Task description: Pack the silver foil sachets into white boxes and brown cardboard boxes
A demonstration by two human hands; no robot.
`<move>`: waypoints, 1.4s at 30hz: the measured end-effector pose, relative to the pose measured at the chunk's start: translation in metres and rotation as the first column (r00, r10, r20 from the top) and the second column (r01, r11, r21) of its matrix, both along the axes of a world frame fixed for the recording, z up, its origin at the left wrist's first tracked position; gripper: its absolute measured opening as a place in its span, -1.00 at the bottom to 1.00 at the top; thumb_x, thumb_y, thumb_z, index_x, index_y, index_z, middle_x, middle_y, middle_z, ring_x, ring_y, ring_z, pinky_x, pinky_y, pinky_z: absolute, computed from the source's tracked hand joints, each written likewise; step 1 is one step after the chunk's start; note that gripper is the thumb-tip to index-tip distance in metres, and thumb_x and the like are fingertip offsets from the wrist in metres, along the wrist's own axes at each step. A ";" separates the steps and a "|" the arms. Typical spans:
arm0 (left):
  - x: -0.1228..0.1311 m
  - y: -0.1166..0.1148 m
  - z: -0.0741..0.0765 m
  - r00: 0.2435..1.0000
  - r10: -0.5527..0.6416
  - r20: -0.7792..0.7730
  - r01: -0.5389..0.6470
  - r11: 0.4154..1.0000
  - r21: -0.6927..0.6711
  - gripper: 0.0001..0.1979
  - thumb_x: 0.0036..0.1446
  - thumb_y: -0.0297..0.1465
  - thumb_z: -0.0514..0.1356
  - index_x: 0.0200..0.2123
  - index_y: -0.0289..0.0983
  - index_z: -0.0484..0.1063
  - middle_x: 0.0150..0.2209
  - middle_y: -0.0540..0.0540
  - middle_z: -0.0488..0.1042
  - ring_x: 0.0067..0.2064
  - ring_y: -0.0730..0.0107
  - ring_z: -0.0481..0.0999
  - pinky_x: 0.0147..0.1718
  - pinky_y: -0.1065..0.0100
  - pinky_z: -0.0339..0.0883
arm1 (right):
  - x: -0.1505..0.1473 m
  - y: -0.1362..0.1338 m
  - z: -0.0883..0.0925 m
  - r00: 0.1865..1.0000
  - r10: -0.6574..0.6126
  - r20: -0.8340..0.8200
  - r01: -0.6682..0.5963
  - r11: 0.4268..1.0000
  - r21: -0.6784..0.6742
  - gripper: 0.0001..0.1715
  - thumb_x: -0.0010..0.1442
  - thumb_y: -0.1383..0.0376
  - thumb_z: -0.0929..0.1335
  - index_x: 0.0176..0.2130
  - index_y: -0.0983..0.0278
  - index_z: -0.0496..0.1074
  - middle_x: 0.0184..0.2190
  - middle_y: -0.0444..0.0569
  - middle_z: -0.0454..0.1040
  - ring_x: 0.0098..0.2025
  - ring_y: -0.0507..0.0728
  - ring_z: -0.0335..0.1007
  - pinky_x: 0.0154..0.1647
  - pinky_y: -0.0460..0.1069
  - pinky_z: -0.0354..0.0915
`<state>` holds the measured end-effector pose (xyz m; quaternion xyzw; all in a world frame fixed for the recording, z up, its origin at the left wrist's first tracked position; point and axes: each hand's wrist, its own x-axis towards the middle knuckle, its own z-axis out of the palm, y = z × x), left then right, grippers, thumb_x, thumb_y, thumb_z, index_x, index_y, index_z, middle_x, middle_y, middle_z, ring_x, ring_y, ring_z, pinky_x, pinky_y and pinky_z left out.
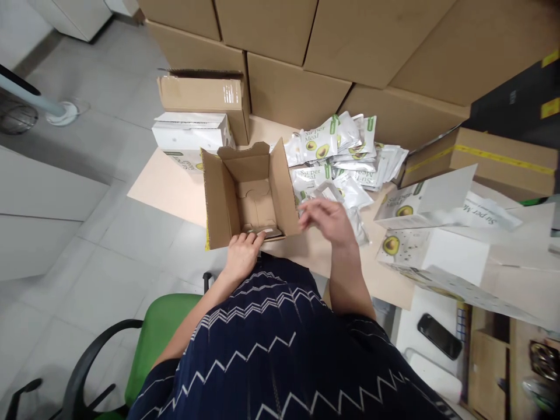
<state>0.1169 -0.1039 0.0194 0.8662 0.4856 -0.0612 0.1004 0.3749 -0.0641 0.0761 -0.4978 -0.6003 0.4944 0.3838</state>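
Observation:
An open brown cardboard box stands near the table's front edge, its flaps raised and the visible floor bare. My left hand grips the near side of it, fingers hooked over the folded-in flap. Just right of the box's right flap is my right hand, its fingers bent and blurred by motion; whether they hold anything I cannot make out. Behind and beside this hand lies a heap of white pouches printed with avocados and "Super Meal".
Tall cartons line the table's back. At left stand a white box and a brown carton. White printed boxes sit open at right, near a black phone. A green chair is left of me.

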 end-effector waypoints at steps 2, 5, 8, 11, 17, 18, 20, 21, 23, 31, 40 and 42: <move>0.000 0.000 -0.001 1.000 0.005 0.009 -0.005 1.000 0.002 -0.55 0.34 -0.45 -0.07 0.24 -0.19 0.29 -0.13 -0.22 0.51 -0.09 0.13 0.41 -0.13 0.15 0.20 | 0.022 0.016 -0.033 0.924 -0.344 0.167 0.344 0.939 0.027 -0.39 0.33 -0.05 0.22 0.17 0.24 0.39 -0.08 0.11 0.55 -0.08 0.14 0.51 -0.03 0.11 0.43; 0.000 0.000 -0.002 1.000 -0.003 0.017 0.003 1.000 0.012 -0.56 0.35 -0.45 -0.07 0.23 -0.20 0.29 -0.14 -0.22 0.50 -0.10 0.13 0.41 -0.14 0.14 0.20 | 0.034 0.034 -0.092 0.703 -0.404 0.585 0.498 0.867 0.001 -0.05 0.18 -0.06 0.35 0.38 0.27 0.10 0.36 0.30 0.11 0.37 0.36 0.06 0.25 0.32 0.18; 0.000 0.000 -0.001 1.000 -0.019 -0.005 0.019 0.999 0.035 -0.57 0.35 -0.44 -0.08 0.23 -0.20 0.30 -0.13 -0.21 0.50 -0.10 0.13 0.41 -0.14 0.15 0.20 | 0.023 0.031 -0.137 0.547 -0.182 0.817 0.476 0.871 -0.124 0.09 0.18 -0.10 0.31 0.46 0.24 -0.15 0.48 0.23 -0.34 0.46 0.50 -0.40 0.27 0.51 -0.03; 0.000 0.000 0.000 0.999 -0.028 -0.018 0.029 0.998 0.049 -0.57 0.36 -0.44 -0.08 0.22 -0.21 0.30 -0.12 -0.20 0.50 -0.10 0.14 0.40 -0.16 0.15 0.19 | 0.012 0.016 -0.157 0.465 -0.191 0.864 0.453 0.890 -0.047 -0.11 0.31 -0.05 0.16 0.46 0.22 -0.15 0.49 0.14 -0.35 0.47 0.44 -0.44 0.30 0.49 -0.07; 0.000 0.000 0.001 1.000 -0.025 -0.008 0.025 0.998 0.050 -0.58 0.35 -0.45 -0.06 0.22 -0.21 0.30 -0.13 -0.20 0.50 -0.10 0.15 0.40 -0.16 0.15 0.19 | 0.028 0.007 -0.155 0.584 -0.266 0.767 0.398 0.917 0.015 -0.27 0.29 0.24 0.15 0.40 0.28 0.04 0.45 0.12 -0.10 0.47 0.28 -0.28 0.38 0.33 -0.05; 0.000 0.000 0.001 1.000 -0.026 -0.003 0.026 0.998 0.050 -0.58 0.35 -0.45 -0.05 0.22 -0.21 0.30 -0.13 -0.20 0.50 -0.10 0.15 0.41 -0.16 0.15 0.19 | 0.032 0.007 -0.152 0.634 -0.321 0.704 0.416 0.908 0.040 -0.29 0.28 0.27 0.15 0.37 0.31 0.09 0.43 0.15 -0.01 0.46 0.23 -0.20 0.39 0.27 -0.05; -0.001 0.000 0.001 1.000 -0.029 0.005 0.028 0.998 0.053 -0.59 0.34 -0.44 -0.05 0.21 -0.21 0.31 -0.14 -0.20 0.50 -0.11 0.15 0.41 -0.17 0.15 0.19 | 0.040 0.008 -0.143 0.709 -0.493 0.505 0.534 0.842 0.072 -0.35 0.25 0.28 0.18 0.30 0.33 0.20 0.34 0.17 0.18 0.40 0.16 0.01 0.38 0.18 0.03; -0.001 -0.001 0.001 1.000 -0.030 0.008 0.030 0.998 0.057 -0.59 0.34 -0.44 -0.05 0.21 -0.21 0.31 -0.14 -0.19 0.50 -0.12 0.14 0.41 -0.17 0.15 0.19 | 0.043 0.008 -0.137 0.716 -0.596 0.364 0.625 0.779 0.047 -0.39 0.24 0.25 0.21 0.24 0.31 0.26 0.27 0.15 0.29 0.33 0.15 0.14 0.34 0.16 0.13; -0.001 -0.001 0.000 0.999 -0.034 0.008 0.033 0.997 0.074 -0.59 0.35 -0.45 -0.05 0.20 -0.20 0.32 -0.16 -0.18 0.50 -0.13 0.15 0.41 -0.18 0.16 0.19 | 0.048 0.008 -0.119 0.639 -0.768 0.030 0.766 0.633 -0.110 -0.48 0.16 0.18 0.31 0.11 0.25 0.36 0.09 0.05 0.45 0.15 0.16 0.36 0.16 0.18 0.36; 0.000 0.000 0.000 0.999 -0.035 0.002 0.035 0.994 0.103 -0.60 0.35 -0.45 -0.05 0.18 -0.20 0.34 -0.18 -0.16 0.50 -0.15 0.15 0.42 -0.20 0.16 0.19 | 0.058 0.003 -0.041 0.263 -0.759 -0.595 0.587 0.615 -0.526 -0.64 -0.11 0.31 0.55 -0.32 0.24 0.39 -0.46 -0.25 0.48 -0.41 0.01 0.50 -0.48 -0.08 0.51; 0.002 0.000 0.002 1.000 -0.014 0.006 0.013 0.998 0.064 -0.62 0.34 -0.45 -0.03 0.15 -0.17 0.37 -0.18 -0.16 0.51 -0.15 0.16 0.43 -0.18 0.17 0.21 | -0.050 -0.002 0.046 0.991 -0.045 0.129 0.037 0.997 0.065 -0.70 0.30 0.23 0.32 0.02 0.17 0.46 -0.17 -0.07 0.57 -0.21 0.08 0.51 -0.19 0.00 0.45; 0.002 -0.001 0.002 1.000 -0.016 0.005 0.015 0.997 0.069 -0.66 0.34 -0.45 -0.02 0.09 -0.18 0.42 -0.19 -0.17 0.50 -0.15 0.15 0.43 -0.19 0.16 0.21 | -0.074 0.006 0.049 0.879 0.153 0.451 -0.210 0.975 0.078 -0.63 0.36 0.30 0.22 0.09 0.16 0.42 -0.06 -0.02 0.56 -0.10 0.13 0.49 -0.11 0.02 0.40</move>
